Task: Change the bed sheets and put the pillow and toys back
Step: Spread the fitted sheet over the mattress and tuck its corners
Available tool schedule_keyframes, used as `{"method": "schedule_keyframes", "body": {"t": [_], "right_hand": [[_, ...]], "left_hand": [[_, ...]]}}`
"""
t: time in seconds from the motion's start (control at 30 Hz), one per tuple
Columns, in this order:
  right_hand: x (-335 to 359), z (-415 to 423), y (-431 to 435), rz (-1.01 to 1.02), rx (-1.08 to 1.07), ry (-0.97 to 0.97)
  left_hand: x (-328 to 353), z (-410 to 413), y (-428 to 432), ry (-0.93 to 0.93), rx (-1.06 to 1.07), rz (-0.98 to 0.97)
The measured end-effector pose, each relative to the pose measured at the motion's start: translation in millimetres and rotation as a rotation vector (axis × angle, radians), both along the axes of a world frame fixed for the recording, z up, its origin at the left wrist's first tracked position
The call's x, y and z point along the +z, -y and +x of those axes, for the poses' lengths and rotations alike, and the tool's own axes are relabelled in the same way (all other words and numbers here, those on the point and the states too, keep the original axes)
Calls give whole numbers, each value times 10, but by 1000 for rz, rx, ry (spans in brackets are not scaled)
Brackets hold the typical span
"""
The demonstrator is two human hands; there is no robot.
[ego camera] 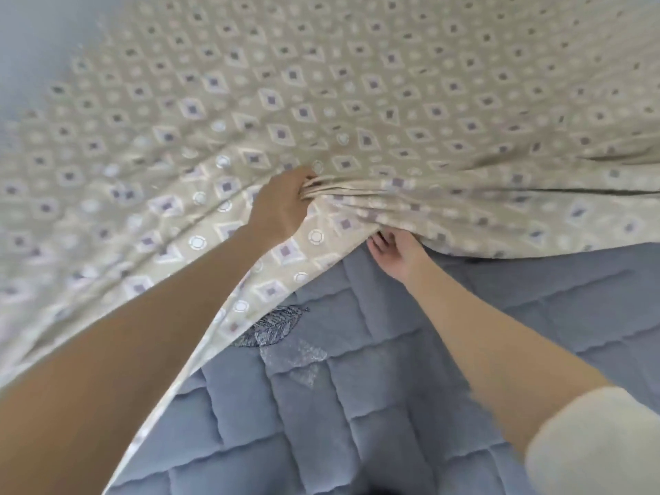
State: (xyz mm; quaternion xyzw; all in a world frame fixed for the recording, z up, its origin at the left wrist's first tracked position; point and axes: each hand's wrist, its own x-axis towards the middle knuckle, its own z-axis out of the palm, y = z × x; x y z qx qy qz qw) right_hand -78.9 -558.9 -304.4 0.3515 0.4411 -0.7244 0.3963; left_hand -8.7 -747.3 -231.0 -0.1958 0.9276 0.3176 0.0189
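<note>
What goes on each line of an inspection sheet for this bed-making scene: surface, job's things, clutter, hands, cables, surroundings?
Surface: blue quilted mattress pad with a leaf motif, partly uncovered.
Job's things: beige diamond-patterned sheet, bunched, draped over the far and left side; pillow and toys not in view.
Clutter: nothing seen.
Hands: left hand grips a gathered fold of the sheet; right hand at the sheet's edge, fingers partly under it, grip unclear.
Cables: nothing seen.
Surroundings: blurred pale blue area at top left, unidentifiable.
</note>
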Motion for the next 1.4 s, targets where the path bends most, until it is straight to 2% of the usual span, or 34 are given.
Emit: {"method": "schedule_keyframes", "body": {"t": [0.13, 0.27, 0.4, 0.5, 0.67, 0.87, 1.03, 1.4], "right_hand": [[104, -7, -68, -72, -30, -7], [340, 170, -235, -99, -66, 3], [679, 405, -452, -24, -157, 38], [1046, 576, -606, 25, -183, 15], [1574, 970, -691, 207, -57, -2], [2151, 1684, -885, 176, 5, -29], [2607, 2145, -1219, 143, -24, -104], [3183, 3092, -2099, 151, -197, -98]], "left_hand": [[-3, 10, -11, -6, 87, 22], [122, 88, -110, 2, 81, 40], [328, 222, -283, 60, 55, 72], [589, 409, -463, 102, -15, 107], [1043, 801, -715, 134, -84, 243], [1590, 1392, -848, 160, -170, 217], [1858, 1954, -924, 262, -356, 167], [1966, 2903, -1918, 388, -586, 157]]}}
